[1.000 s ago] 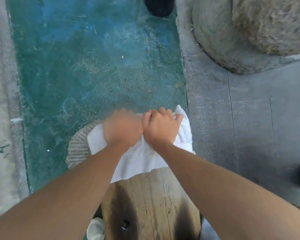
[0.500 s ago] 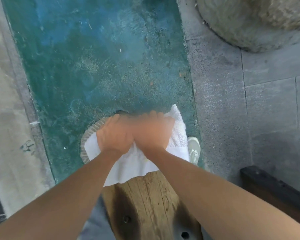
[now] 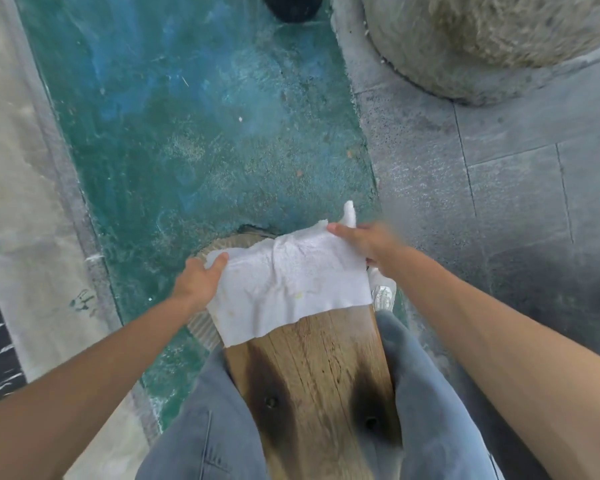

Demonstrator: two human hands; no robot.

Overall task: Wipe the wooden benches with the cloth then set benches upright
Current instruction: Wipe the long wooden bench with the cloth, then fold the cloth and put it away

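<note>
A white cloth (image 3: pixel 291 282) is stretched wide across the far end of a wooden bench (image 3: pixel 312 382), whose plank runs between my legs and shows two dark stains with bolt holes. My left hand (image 3: pixel 200 280) pinches the cloth's left edge. My right hand (image 3: pixel 368 242) pinches its right top corner, with a strip of cloth sticking up past the fingers. The bench's far end lies hidden under the cloth.
A round ribbed drain cover (image 3: pixel 205 327) lies under the bench end on the teal painted floor (image 3: pixel 187 133). Grey paving (image 3: pixel 499 202) and a large stone boulder (image 3: pixel 482 39) are to the right. My white shoe (image 3: pixel 381 296) shows beside the bench. A dark object (image 3: pixel 293 6) sits at the top.
My hands were bunched together on the cloth; they have moved apart and spread the cloth out flat across the bench end.
</note>
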